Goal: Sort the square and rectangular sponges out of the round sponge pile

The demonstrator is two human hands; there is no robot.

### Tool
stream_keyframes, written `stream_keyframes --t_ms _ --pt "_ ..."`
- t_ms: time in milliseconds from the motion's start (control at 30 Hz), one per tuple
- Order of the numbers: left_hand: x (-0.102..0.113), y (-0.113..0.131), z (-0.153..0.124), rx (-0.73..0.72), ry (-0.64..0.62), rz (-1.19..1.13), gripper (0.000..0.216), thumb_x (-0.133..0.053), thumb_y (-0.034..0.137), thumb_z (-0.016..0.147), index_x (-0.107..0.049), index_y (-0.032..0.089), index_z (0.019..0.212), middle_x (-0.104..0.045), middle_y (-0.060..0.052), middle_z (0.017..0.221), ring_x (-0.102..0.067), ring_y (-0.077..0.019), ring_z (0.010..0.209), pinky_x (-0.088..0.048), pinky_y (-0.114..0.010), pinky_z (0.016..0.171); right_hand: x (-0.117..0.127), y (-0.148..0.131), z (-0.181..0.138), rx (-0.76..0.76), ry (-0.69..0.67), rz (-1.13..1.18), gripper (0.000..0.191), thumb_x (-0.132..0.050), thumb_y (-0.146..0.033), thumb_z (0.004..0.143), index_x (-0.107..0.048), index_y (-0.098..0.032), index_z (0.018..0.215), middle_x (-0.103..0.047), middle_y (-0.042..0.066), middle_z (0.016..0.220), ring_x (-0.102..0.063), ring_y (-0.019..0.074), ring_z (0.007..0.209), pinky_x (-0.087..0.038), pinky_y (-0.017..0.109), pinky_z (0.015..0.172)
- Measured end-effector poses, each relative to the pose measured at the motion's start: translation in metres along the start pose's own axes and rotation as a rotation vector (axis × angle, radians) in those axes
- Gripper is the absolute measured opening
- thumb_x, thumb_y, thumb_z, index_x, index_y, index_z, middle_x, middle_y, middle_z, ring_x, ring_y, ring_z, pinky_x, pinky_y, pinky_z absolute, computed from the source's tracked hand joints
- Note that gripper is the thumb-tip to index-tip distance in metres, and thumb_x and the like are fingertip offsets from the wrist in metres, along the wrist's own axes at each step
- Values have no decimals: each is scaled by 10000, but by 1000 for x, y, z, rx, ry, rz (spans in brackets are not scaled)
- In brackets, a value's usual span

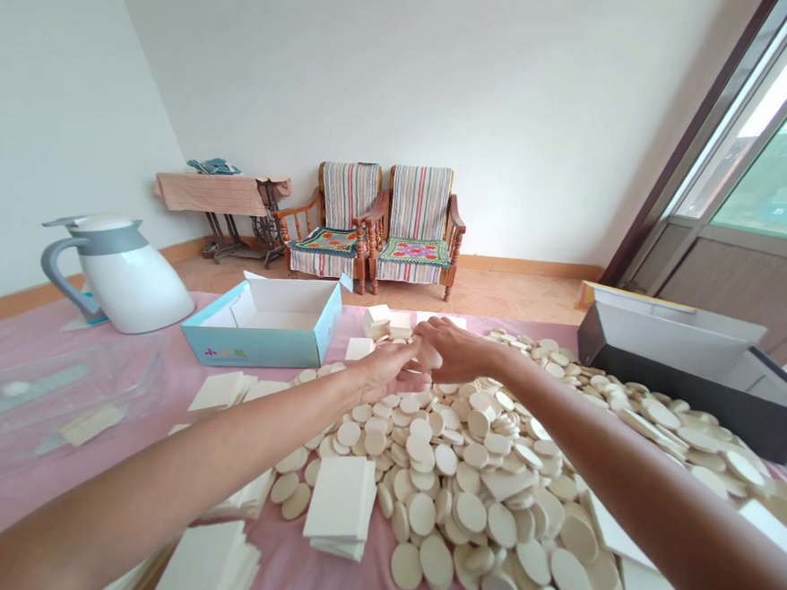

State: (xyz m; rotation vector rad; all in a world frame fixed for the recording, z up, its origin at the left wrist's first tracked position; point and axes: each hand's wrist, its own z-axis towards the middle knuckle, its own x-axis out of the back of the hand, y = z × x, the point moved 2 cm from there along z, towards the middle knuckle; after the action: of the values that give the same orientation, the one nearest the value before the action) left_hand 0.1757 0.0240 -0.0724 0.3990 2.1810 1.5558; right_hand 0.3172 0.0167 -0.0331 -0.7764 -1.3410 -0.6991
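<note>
My left hand [381, 371] and my right hand [453, 349] meet above the far side of a big heap of cream round discs [475, 480] on a pink tablecloth [158, 386]. The fingers of both hands are closed together around a small pale disc [430, 356]. Which hand carries it is hard to tell. Just behind the hands lie small stacks of cream square pads [383, 321]. More stacks of white squares [342, 503] sit at the near left of the heap.
An open light-blue cardboard box [270, 322] stands left of the hands. A white and grey jug [118, 271] is at far left, a clear plastic tray [42, 396] before it. A black and white box [685, 365] is at right. Two striped armchairs [378, 226] stand by the wall.
</note>
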Motion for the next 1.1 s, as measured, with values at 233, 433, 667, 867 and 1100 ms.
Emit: stream_keyframes --t_ms 233,433,667,867,1100 --pt "-4 5 -13 -150 80 -167 120 -589 285 874 -577 171 912 -683 -36 787 -659 -133 710 -575 -312 748 9 -16 -15 -100 232 343 756 -678 -237 678 -348 -138 1351 -468 185 1317 -453 312 1209 -407 458 978" --pt "-1 13 -28 -152 38 -173 131 -523 193 866 -592 157 972 -695 -49 800 -669 -147 726 -575 -291 697 -8 -31 -29 -184 287 598 844 -638 -212 693 -244 -129 1435 -601 160 1169 -595 269 1018 -500 403 849" --pt "-8 12 -33 -160 -7 -67 423 -785 255 682 -612 195 1063 -708 -54 897 -678 -199 835 -568 -284 695 -29 -40 -23 -55 446 472 989 -652 -161 704 -59 -132 1494 -424 239 1379 -418 337 1280 -409 518 994" --pt "12 14 -32 -95 -57 67 435 -779 347 692 -636 172 1063 -706 -84 872 -683 -226 783 -572 -333 640 -9 -49 -27 62 459 237 731 -702 -254 749 -340 -130 1372 -490 194 1295 -434 294 1225 -381 481 1023" --pt "32 20 -36 -16 -45 134 459 -803 412 650 -650 155 998 -700 -100 860 -678 -250 769 -567 -386 659 -9 -55 -2 -14 341 213 436 -714 -219 701 -504 -130 1073 -585 126 1066 -530 242 1021 -440 377 875"
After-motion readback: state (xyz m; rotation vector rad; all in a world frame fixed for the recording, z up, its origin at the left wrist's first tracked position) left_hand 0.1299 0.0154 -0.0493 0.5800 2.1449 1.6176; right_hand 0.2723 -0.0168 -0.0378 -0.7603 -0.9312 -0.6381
